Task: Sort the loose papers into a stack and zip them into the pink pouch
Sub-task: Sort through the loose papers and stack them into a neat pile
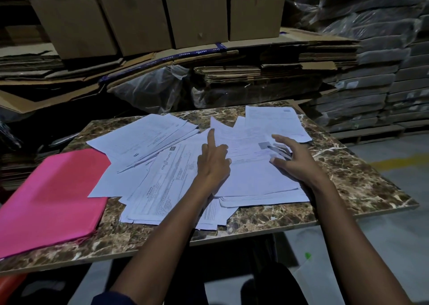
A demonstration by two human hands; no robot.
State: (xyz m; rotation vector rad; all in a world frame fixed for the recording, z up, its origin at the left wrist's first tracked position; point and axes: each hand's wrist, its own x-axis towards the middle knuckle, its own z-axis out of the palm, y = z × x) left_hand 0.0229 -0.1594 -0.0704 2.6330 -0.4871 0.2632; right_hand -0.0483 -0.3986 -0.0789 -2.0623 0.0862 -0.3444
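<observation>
Desk: a brown marble-patterned slab that fills the middle of my view and carries everything I am working on. Behind it, from 10 to 2 o'clock, rise cardboard boxes set on flattened cardboard, with plastic-wrapped bundles stacked at 2 o'clock.

Loose papers: white printed sheets fanned unevenly over the centre of the desk, overlapping one another at differing angles. One group splays toward 11 o'clock, another sheet lies at 1 o'clock, and a thicker, rougher pile lies nearest me at 5 o'clock. Not yet squared into a single stack.

Pink pouch: flat on the desk at 8 o'clock, its right edge just beside the leftmost sheets and overlapped by one of their corners. Its near left corner overhangs the desk edge. I cannot tell from here whether the zip is open.

My left hand: lies on the papers at the centre, index finger straight and pointing toward 12 o'clock, its tip on a sheet; the other fingers are curled under. This grip clamps nothing.

My right hand: at 2 o'clock of the left, fingers spread apart and straight, fingertips pressing on the top sheet of the right-hand pile. This grip, too, holds nothing.
</observation>
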